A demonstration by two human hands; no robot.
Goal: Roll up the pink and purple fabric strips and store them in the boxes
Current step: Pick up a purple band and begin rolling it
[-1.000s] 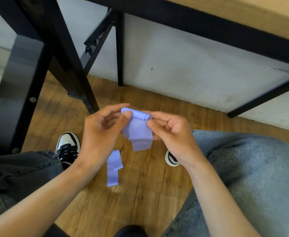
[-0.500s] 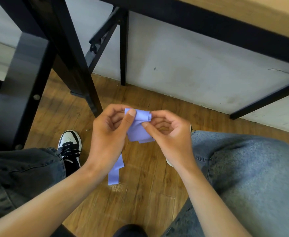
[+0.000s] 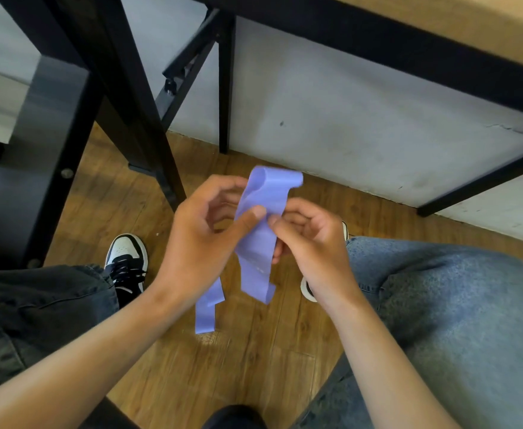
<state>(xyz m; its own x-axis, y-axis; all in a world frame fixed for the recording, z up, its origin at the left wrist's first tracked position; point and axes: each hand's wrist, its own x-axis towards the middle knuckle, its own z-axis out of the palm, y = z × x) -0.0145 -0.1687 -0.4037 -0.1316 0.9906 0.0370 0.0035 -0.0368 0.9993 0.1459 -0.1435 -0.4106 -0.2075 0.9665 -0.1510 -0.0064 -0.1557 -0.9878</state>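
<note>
Between hands, purple strip upright.

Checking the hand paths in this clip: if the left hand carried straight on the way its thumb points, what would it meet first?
The left hand points rightward, its thumb already pressing the purple fabric strip. Just beyond lies the right hand, likely next, though depth is unclear.
</note>
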